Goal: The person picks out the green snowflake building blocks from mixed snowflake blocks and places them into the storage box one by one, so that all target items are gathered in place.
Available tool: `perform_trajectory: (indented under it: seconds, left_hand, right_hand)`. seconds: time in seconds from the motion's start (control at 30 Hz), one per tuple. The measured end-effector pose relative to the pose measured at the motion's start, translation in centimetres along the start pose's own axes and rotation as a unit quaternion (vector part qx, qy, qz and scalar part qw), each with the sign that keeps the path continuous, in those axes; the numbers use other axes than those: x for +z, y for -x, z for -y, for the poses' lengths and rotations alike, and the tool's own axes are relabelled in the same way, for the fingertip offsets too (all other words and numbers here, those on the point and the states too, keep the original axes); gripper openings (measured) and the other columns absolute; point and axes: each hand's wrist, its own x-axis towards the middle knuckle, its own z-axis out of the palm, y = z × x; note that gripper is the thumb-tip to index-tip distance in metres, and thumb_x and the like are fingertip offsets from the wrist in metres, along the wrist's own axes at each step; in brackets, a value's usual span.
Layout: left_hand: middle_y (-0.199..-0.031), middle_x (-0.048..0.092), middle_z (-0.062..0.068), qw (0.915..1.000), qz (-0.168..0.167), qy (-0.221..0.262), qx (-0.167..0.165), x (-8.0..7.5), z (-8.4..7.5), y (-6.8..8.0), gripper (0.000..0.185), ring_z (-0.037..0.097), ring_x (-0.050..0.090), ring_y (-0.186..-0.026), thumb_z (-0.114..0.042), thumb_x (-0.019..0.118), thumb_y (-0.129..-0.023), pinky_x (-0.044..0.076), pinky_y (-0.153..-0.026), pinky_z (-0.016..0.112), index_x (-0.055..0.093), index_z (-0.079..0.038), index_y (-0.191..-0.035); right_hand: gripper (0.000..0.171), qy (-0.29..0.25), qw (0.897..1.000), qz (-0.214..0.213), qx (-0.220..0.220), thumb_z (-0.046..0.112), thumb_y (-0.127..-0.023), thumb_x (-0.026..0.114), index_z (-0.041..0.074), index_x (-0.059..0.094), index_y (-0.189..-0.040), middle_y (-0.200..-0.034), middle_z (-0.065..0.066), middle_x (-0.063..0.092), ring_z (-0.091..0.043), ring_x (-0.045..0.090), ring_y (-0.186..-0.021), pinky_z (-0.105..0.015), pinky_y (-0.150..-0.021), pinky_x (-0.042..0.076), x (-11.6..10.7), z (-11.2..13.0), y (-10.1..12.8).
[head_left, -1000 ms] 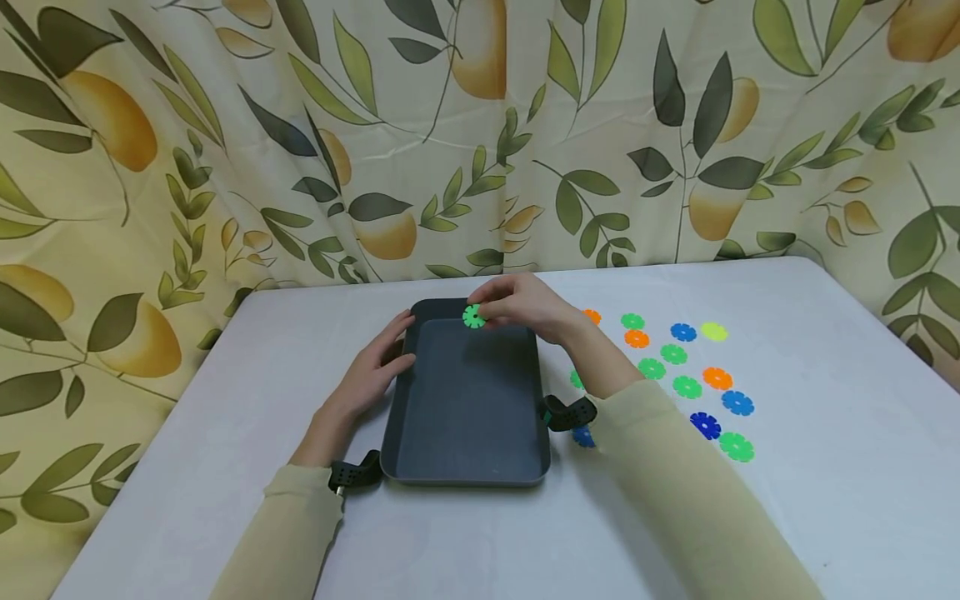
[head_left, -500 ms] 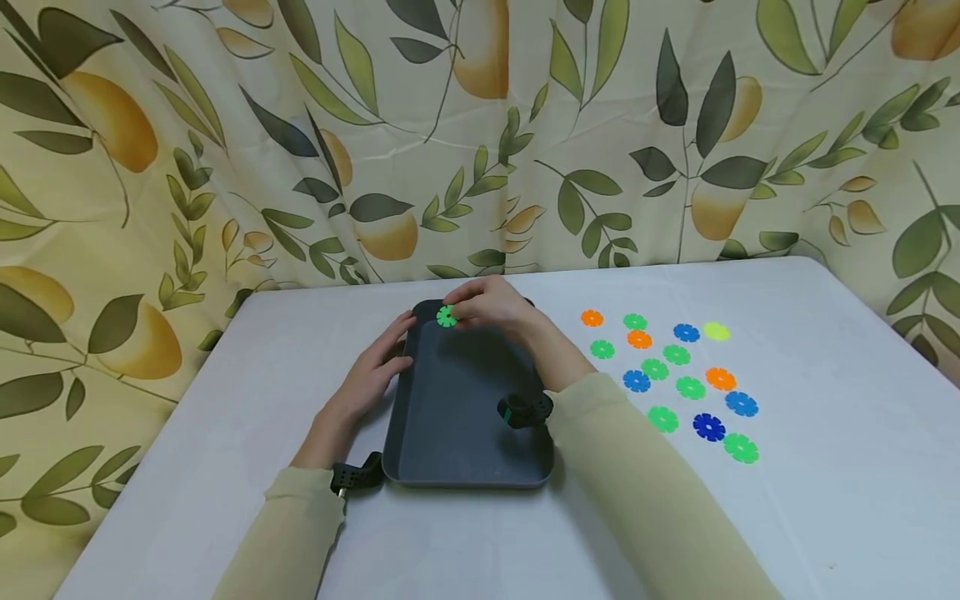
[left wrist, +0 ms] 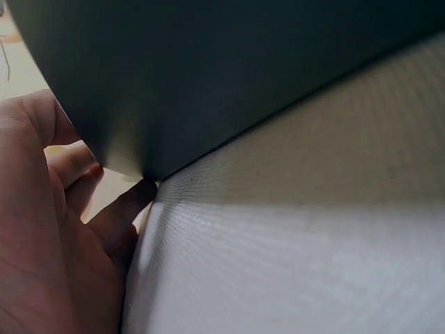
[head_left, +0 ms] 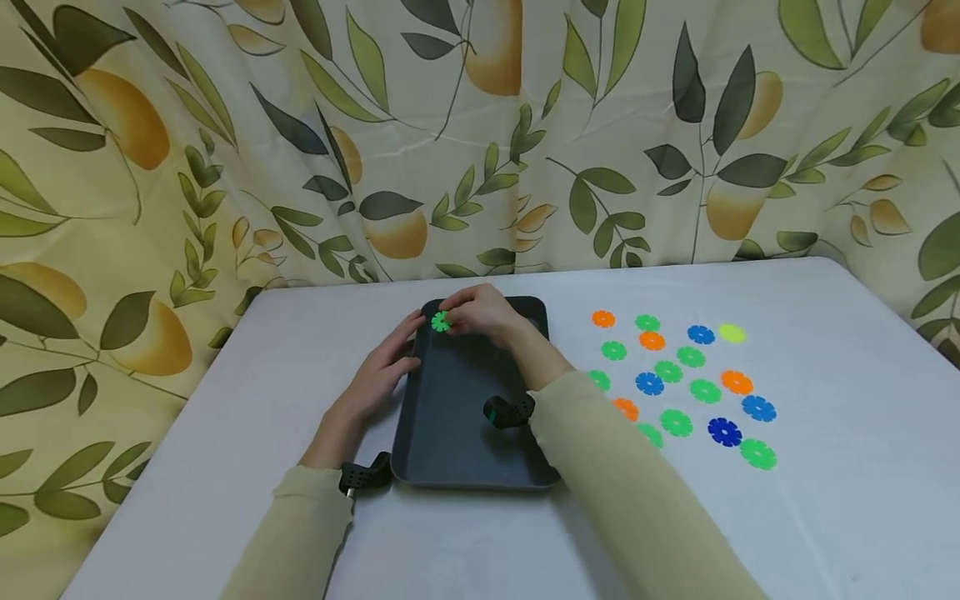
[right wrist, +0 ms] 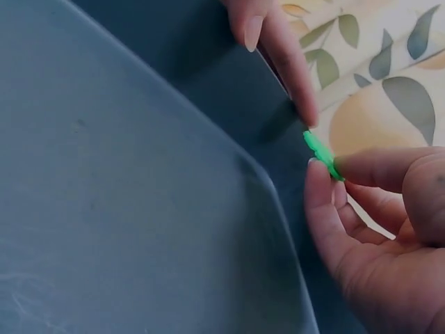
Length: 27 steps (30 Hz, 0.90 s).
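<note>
My right hand pinches a green snowflake disc over the far left corner of the dark grey tray. Seen edge-on in the right wrist view, the disc is held between thumb and fingertips, close to the tray's sloped wall. My left hand lies along the tray's left side, fingers extended and touching its rim. The left wrist view shows those fingers against the outside of the tray wall. No disc shows on the visible part of the tray floor.
Several snowflake discs in green, orange, blue and yellow lie spread on the white table right of the tray, among them a dark blue disc and a yellow disc. A fruit-patterned curtain hangs behind the table.
My right hand has carried the green disc leftward from the middle of the tray's far end to its far left corner. More discs show beside my right sleeve. My left hand stays on the rim.
</note>
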Motion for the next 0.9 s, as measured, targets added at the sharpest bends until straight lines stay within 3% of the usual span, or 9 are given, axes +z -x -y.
perform_trajectory:
  seconds: [0.13,0.3,0.9]
  left_hand:
    - [-0.166,0.022,0.007,0.9999,-0.002,-0.004,-0.011,0.2,0.0,0.0,0.061,0.041,0.037,-0.142,0.001,0.047,-0.098,0.033,-0.111,0.057,0.035,-0.005,-0.157]
    - [-0.166,0.023,0.004,0.9997,-0.007,-0.008,-0.021,0.1,0.1,0.0,0.061,0.040,0.036,-0.143,-0.001,0.048,-0.098,0.030,-0.113,0.057,0.035,-0.008,-0.157]
    - [-0.166,0.022,0.004,0.9999,-0.002,0.006,-0.016,0.1,0.2,-0.1,0.061,0.039,0.035,-0.143,0.002,0.048,-0.098,0.028,-0.114,0.056,0.035,-0.007,-0.157]
  right_hand:
    - [0.024,0.000,1.000,-0.009,0.004,-0.004,-0.094,0.061,-0.011,0.067,-0.117,-0.101,-0.015,0.065,-0.015,0.065,-0.072,-0.027,-0.074,0.058,0.1,-0.2,-0.2]
    - [0.025,-0.021,1.000,-0.013,0.003,-0.004,-0.094,0.061,-0.012,0.067,-0.118,-0.106,-0.016,0.063,-0.016,0.066,-0.076,-0.029,-0.078,0.058,0.3,-0.3,-0.4]
    - [0.029,-0.018,1.000,-0.009,0.012,-0.006,-0.094,0.062,-0.012,0.065,-0.122,-0.112,-0.019,0.064,-0.016,0.066,-0.079,-0.031,-0.081,0.057,0.6,-1.3,-1.0]
